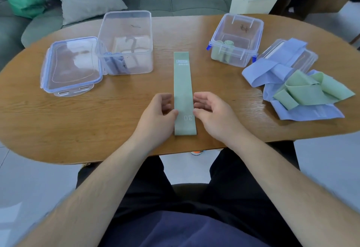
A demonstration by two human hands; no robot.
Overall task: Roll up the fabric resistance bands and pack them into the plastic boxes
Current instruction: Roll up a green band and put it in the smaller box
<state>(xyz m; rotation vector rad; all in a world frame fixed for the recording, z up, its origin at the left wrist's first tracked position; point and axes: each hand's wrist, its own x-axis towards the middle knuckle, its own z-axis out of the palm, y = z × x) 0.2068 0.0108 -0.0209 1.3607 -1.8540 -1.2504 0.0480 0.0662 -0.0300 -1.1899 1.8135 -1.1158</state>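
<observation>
1. Two bare arms reach out from the lap, closest of all. Left hand (158,110) and right hand (212,113) sit on each side of the green band (184,90), near its close end. Their fingers are loosely curled and the thumb tips touch the band's edges. Neither hand seems to hold it.
2. That band lies flat and straight on the wooden table (78,122), pointing away from the person, with "30" printed at the near end.
3. Biggest worry: if one hand rolls faster than the other, the roll may go crooked like a cone and fit badly.
4. Next worry: the cloth is probably springy, so a loose roll could pop open when let go.
5. Smaller worry: picking the wrong box. Green rolls (226,44) sit in the small box with blue clips (243,57) on the right. A blue roll (115,62) sits in the big clear box (140,61) on the left.
6. Around, big to small: the big box's lid (72,67) lies beside it. A messy pile of blue and green bands (302,88) lies on the right, partly on another lid (309,59).
7. That pile is near the small box, so a reaching arm could drag it.
</observation>
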